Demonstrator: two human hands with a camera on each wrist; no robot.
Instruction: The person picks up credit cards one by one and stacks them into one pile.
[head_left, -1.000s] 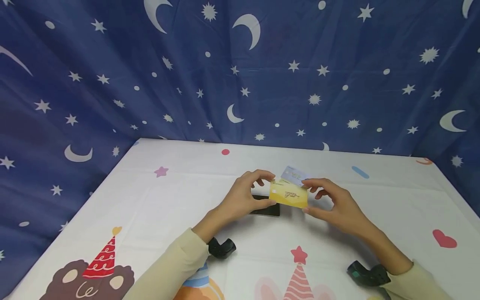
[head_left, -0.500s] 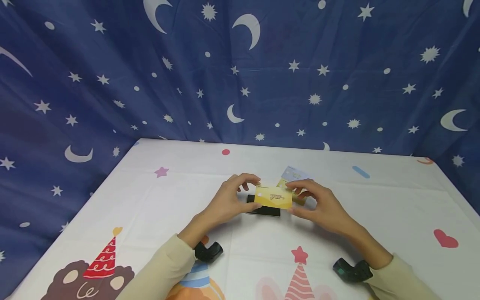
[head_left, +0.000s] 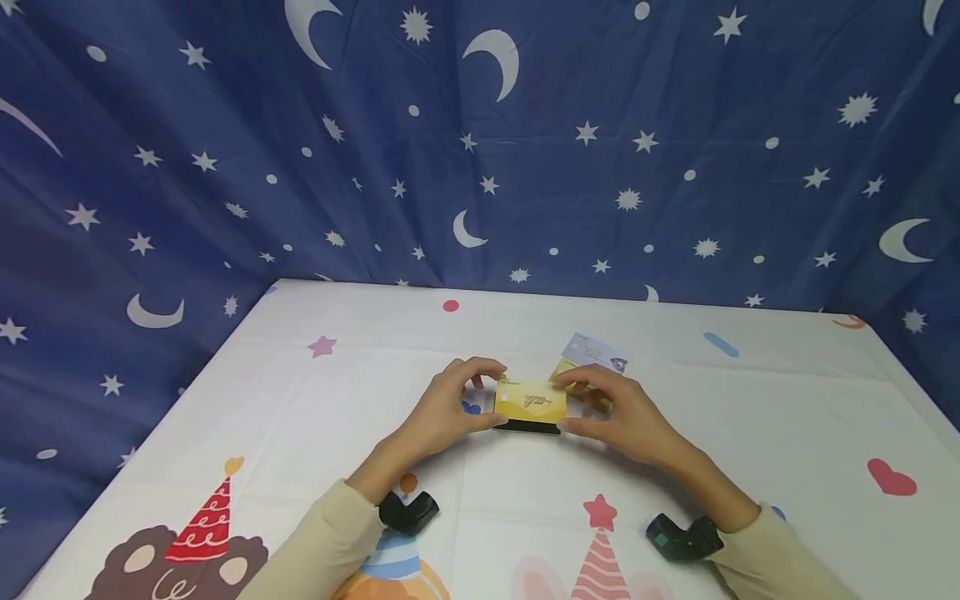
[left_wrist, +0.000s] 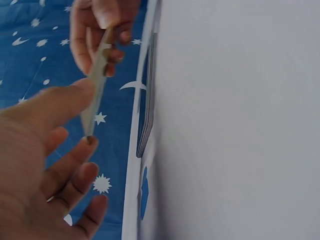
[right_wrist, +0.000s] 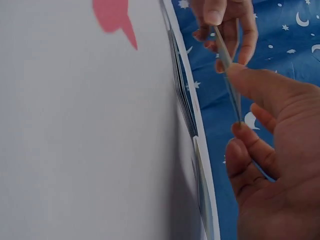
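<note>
Between my two hands hangs a yellow card (head_left: pixel 531 402) with a brown design, its broad face toward me in the head view. My left hand (head_left: pixel 448 408) pinches the card's left end between thumb and fingers. At its right end, my right hand (head_left: pixel 626 412) pinches it the same way. Both wrist views show the card (left_wrist: pixel 95 95) nearly edge-on, held off the table. Below it lies a flat dark stack (head_left: pixel 527 427) with thin layered edges (right_wrist: pixel 182 90), partly hidden by the card.
A pale blue card (head_left: pixel 596 350) and another yellow card (head_left: pixel 567 367) lie overlapping behind my right hand, which partly covers them. Black wrist devices (head_left: pixel 408 511) sit at both cuffs. The white printed tablecloth (head_left: pixel 375 333) reaches back to a blue star-patterned curtain (head_left: pixel 480 167).
Both hands have carried the yellow card left and slightly down, from near the pale blue card to over the dark stack. The other yellow card has come into view behind.
</note>
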